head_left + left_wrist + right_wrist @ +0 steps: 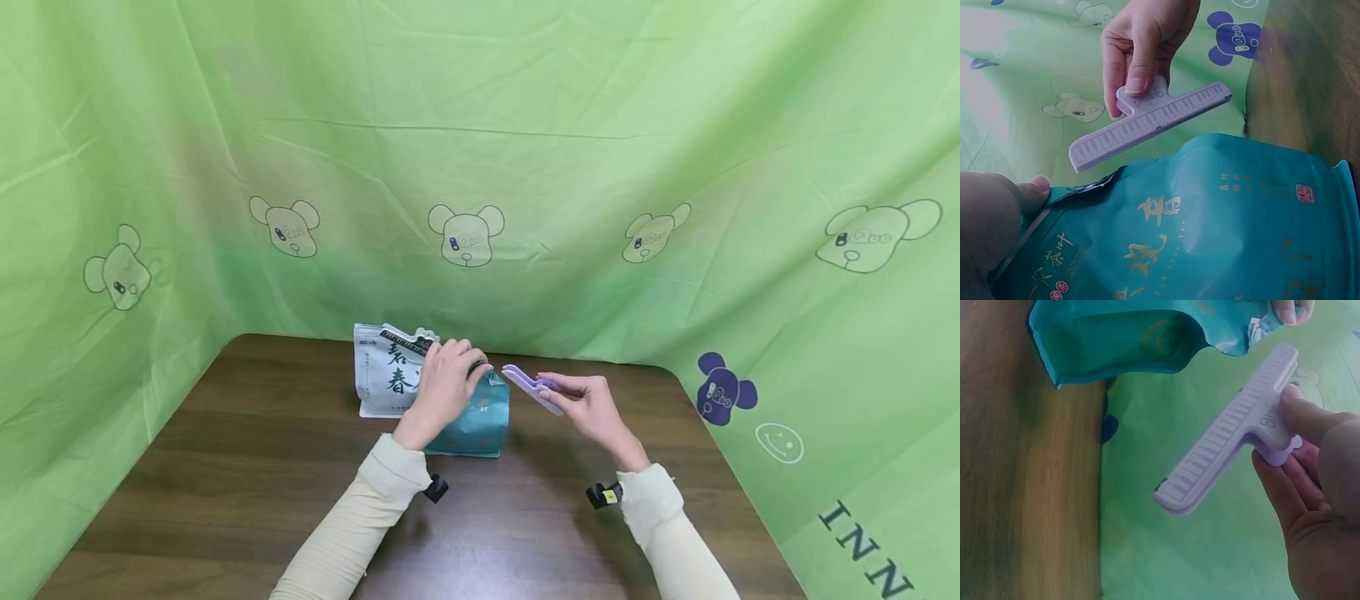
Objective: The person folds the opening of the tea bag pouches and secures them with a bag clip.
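A teal tea bag (476, 427) with gold lettering stands on the table. My left hand (444, 385) pinches its folded-over top edge, seen in the left wrist view beside the thumb. In my right hand (596, 410) is a light purple bag clip (527, 386), held by its handles between thumb and fingers. The clip's long bar (1225, 434) carries a piano-key pattern, and its two halves lie close together in the right wrist view. It is apart from the teal bag, just right of the folded top in the head view.
Behind the left hand stands a white bag (377, 390) with dark writing, its top held by a black-and-white clip (405, 339). Both bags are on a brown wooden table (247, 450). A green curtain (360, 167) with printed bear heads surrounds the table's back and sides.
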Motion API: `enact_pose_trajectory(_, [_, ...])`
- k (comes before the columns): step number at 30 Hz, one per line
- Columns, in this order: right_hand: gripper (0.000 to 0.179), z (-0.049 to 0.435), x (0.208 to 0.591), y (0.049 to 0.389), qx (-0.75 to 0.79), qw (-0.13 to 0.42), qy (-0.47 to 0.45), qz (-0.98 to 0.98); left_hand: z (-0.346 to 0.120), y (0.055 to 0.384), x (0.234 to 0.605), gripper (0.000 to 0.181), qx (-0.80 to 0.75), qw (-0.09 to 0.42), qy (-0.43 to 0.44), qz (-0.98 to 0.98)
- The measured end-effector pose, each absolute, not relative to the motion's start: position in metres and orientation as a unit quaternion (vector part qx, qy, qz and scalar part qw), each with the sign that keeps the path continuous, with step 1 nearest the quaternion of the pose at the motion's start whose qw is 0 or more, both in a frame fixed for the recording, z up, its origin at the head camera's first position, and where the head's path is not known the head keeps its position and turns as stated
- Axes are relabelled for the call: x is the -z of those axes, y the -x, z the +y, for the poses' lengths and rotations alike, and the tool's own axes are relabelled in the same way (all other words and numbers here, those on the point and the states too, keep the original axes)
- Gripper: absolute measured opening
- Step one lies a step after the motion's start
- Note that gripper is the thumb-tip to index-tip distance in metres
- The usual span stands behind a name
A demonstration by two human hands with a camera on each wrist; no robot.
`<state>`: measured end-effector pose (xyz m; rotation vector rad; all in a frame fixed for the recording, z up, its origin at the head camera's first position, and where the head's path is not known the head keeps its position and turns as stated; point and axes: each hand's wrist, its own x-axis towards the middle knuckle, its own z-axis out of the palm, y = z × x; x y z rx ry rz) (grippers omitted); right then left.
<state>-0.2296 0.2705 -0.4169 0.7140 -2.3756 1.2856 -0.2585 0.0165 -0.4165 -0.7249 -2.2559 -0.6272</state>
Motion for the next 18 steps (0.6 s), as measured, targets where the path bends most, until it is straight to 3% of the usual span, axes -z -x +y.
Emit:
enact_pose_trajectory(14, [0.026,0.271,0.423,0.233,-0.472,0.099,-0.246,-0.841,0.015,0.26,0.418,0.009,0.243,0.344,0.295,-0.858])
enact_pose_trajectory(18, [0.027,0.275,0.443,0.25,-0.475,0.097,-0.25,-0.838,0.013,0.261,0.418,0.008,0.245,0.344,0.302,-0.855])
